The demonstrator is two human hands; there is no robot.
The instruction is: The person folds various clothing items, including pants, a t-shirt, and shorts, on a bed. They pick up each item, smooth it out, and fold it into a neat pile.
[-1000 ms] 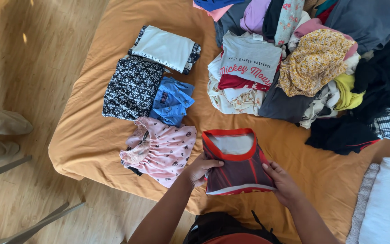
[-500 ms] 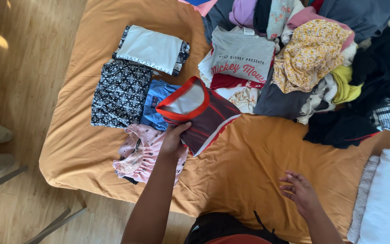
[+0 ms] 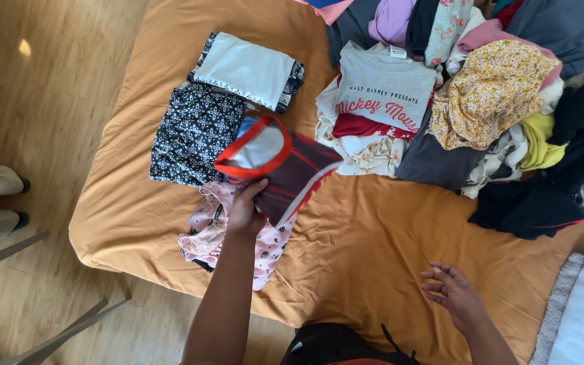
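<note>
Our left hand (image 3: 243, 211) grips the folded shorts (image 3: 280, 165) at centre frame, long axis tilting upper left, above the pink garment (image 3: 231, 240); our right hand (image 3: 455, 295) hovers open, lower right.

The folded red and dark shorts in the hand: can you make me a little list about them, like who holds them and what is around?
held thing: folded dark shorts with red waistband
holder: left hand, grip on the near edge
under it: pink patterned garment, blue garment partly hidden
folded beside: black-and-white patterned piece, white piece
right hand: open, empty, above the orange sheet
unsorted pile: grey printed T-shirt, yellow floral top
</note>
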